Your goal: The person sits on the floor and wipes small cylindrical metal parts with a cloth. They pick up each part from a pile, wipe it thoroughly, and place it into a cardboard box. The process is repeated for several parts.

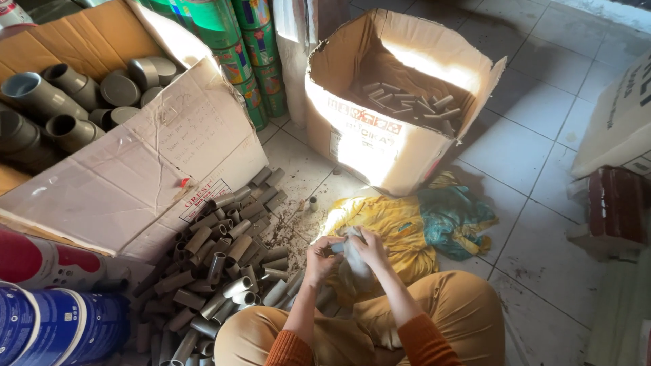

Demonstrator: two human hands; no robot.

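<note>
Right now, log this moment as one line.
left hand: holds short grey pipe piece | right hand: holds grey rag against it | pipe pile: floor, left | open box: ahead

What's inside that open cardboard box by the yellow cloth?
The open cardboard box holds a loose heap of short grey pipe pieces, partly sunlit. The near wall and flaps hide the box floor and the lower part of the heap, so how deep it goes cannot be seen.

Grey pipe pieces (224,271) — yellow cloth (393,230), teal cloth (458,213) — mustard trousers (468,305).
</note>
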